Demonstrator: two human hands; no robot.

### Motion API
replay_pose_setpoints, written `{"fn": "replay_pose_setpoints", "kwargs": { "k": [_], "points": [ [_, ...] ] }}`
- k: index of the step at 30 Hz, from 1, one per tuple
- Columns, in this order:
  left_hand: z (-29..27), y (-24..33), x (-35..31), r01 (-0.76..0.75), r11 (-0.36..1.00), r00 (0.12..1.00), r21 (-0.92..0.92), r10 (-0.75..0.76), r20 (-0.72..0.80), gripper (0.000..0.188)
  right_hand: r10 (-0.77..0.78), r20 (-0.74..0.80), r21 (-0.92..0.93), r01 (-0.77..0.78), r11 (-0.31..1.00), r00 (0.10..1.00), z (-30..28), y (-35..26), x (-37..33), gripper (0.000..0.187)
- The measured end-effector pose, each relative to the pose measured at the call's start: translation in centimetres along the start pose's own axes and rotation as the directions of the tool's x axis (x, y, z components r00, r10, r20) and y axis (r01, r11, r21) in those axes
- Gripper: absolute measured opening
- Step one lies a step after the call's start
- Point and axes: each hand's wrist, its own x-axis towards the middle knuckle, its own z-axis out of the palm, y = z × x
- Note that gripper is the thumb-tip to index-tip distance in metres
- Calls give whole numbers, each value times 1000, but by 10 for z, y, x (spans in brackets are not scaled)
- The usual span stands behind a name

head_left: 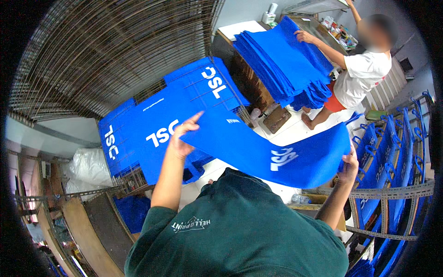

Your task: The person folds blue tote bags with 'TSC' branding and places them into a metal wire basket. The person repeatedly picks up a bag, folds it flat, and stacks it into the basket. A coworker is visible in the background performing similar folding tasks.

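A blue fabric panel (302,154) with white printing spans the space between my hands, its middle sagging in a curve. My left hand (183,137) grips its left end, index finger pointing outward along the edge. Around the right end, my right hand (349,165) is closed, with part of its fingers hidden behind the cloth. Beneath and beyond my left hand, several similar printed blue panels (150,111) lie spread over a wire rack shelf. The held panel overlaps them in the view, and I cannot tell whether it touches them.
Wire shelves (115,51) are stacked at the upper left. A co-worker (367,76) stands far right, one hand on a pile of blue fabric (286,60) on a table. Blue bags (369,152) hang on a metal rack at right. Clear plastic wrapping (90,168) sits left.
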Motion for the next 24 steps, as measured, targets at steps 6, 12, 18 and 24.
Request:
{"fn": "replay_pose_setpoints", "kwargs": {
  "k": [6,12,18,24],
  "points": [
    [-8,99,-65,-316,930,943,186,329,-46,76,191,292,205,-257,945,937,52,96,71,83],
    [15,144,-89,-497,788,841,364,541,-22,75,228,498,143,-339,930,836,119,159,188,89],
    [6,126,-73,-473,686,720,552,662,-206,91,221,574,109,-341,934,789,144,216,276,91],
    [-132,51,2,-163,808,612,566,533,-584,73,459,395,-265,-380,886,795,147,319,373,89]
  ]
}}
